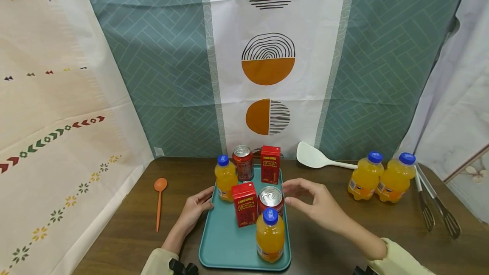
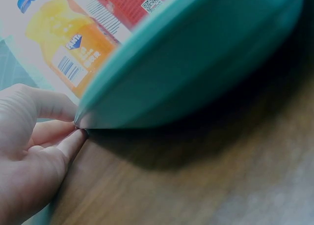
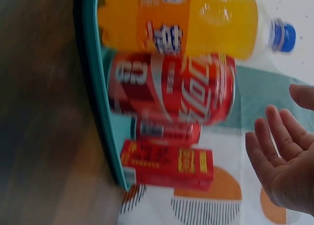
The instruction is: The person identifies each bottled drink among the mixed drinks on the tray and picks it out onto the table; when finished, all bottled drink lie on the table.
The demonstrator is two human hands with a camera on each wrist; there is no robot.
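A teal tray lies on the table, bearing an orange soda bottle at the front right and another soda bottle at the back left. Two red drink cartons and two red soda cans stand on it too. My left hand pinches the tray's left rim between thumb and fingers, as the left wrist view shows up close. Beside the nearer can, my right hand hangs over the tray's right edge. In the right wrist view its fingers are spread and hold nothing.
To the left lies an orange spoon. A white spatula lies behind my right hand. Two more soda bottles stand at the right, next to metal whisk-like utensils. Patterned cloth hangs behind the table.
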